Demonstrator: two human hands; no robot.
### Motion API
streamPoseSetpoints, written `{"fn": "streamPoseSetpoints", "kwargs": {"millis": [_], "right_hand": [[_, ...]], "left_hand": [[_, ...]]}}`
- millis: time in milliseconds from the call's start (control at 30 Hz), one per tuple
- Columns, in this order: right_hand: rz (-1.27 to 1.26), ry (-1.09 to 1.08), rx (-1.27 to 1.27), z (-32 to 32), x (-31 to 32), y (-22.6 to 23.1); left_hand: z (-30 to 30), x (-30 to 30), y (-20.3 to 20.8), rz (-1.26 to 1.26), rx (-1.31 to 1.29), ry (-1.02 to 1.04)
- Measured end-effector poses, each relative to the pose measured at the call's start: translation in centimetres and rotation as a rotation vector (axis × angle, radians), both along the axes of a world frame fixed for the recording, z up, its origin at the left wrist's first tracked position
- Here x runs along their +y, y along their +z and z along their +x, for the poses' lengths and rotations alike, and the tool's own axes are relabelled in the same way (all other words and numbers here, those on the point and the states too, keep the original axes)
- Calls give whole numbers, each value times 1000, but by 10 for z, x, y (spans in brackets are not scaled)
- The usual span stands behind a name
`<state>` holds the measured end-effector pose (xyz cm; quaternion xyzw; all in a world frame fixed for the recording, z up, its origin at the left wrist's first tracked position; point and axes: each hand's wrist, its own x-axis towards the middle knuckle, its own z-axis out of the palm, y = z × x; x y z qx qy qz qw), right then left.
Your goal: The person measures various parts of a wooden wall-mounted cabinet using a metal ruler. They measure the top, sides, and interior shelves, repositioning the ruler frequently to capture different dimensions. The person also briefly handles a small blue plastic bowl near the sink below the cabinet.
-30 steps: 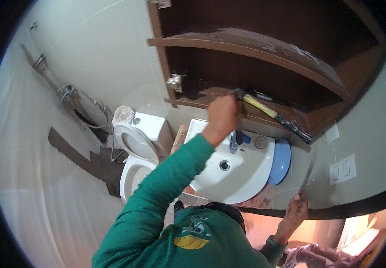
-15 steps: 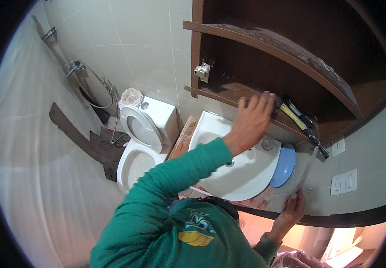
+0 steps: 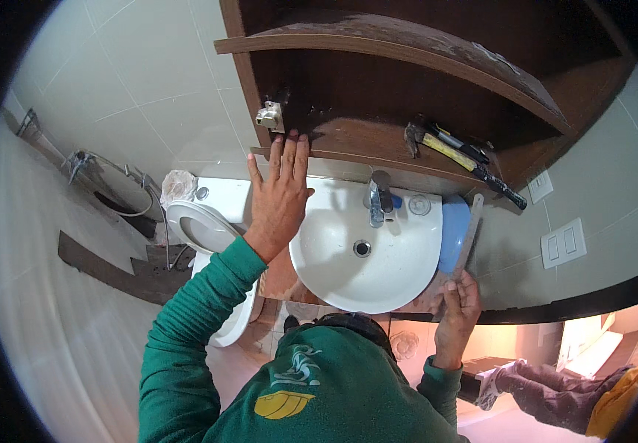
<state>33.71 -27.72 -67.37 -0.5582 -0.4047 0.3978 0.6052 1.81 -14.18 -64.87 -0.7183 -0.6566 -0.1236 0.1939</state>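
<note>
My left hand (image 3: 280, 193) lies with fingers stretched out, its fingertips on the front edge of the lower shelf (image 3: 363, 156) of a brown wooden cabinet. Just above those fingertips a metal hinge (image 3: 269, 117) is fixed to the cabinet's side panel. Low on the right, my right hand (image 3: 458, 310) grips the near end of a steel ruler (image 3: 470, 235), a thin flat strip with a hole in its rounded far end. On the shelf lies a claw hammer (image 3: 448, 150) with a yellow and black handle that sticks out past the edge. Behind it sits a slim black and grey tool (image 3: 461, 142).
Below the cabinet is a white washbasin (image 3: 407, 284) with a chrome faucet (image 3: 376, 199). A blue basin (image 3: 452, 232) stands beside it. At left are a toilet (image 3: 223, 193) and a plastic sheet (image 3: 60, 317). Wall switches (image 3: 563, 243) are at right; another person's legs (image 3: 548, 391) show lower right.
My left hand has moved left along the shelf edge, from beside the hammer to near the hinge. The view has shifted right. My right hand still holds the ruler.
</note>
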Motion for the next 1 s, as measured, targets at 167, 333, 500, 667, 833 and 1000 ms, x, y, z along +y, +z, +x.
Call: {"fn": "streamPoseSetpoints", "kwargs": {"millis": [167,333,500,667,833,1000], "right_hand": [[11,83,89,-20,1,-4],[-27,117,109,-40,9,5],[62,-4,119,-53,29,-2],[88,-50,49,-57,34,-1],[82,7,-125,-63,42,2],[537,-101,-870,-50,60,32]], "left_hand": [[42,17,-1,10,-12,-138],[102,32,-8,103,-27,-395],[124,-3,-4,-75,-541,-730],[117,-65,22,-730,-1110,-564],[118,-81,-8,-536,-1284,-628],[111,-87,20,-442,-1385,-431]]}}
